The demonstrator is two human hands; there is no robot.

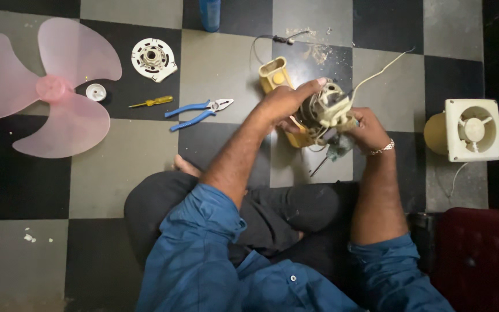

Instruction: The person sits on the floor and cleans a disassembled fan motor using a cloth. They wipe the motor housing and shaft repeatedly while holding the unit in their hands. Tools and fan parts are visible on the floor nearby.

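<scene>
Both hands grip a fan motor (326, 110) above the checkered floor (116, 173): left hand (284, 104) over its top, right hand (371, 130) underneath. Blue pliers (198, 111), a yellow screwdriver (151, 102) and pink blades (47, 86) lie left.

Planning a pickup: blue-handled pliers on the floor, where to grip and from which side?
Grip the pliers across both blue handles near mid-length, coming straight down from above. They lie flat on the floor, handles slightly splayed toward the left, metal jaws pointing right, with bare tile around them. The yellow screwdriver lies apart, probably clear of the approach.
</scene>
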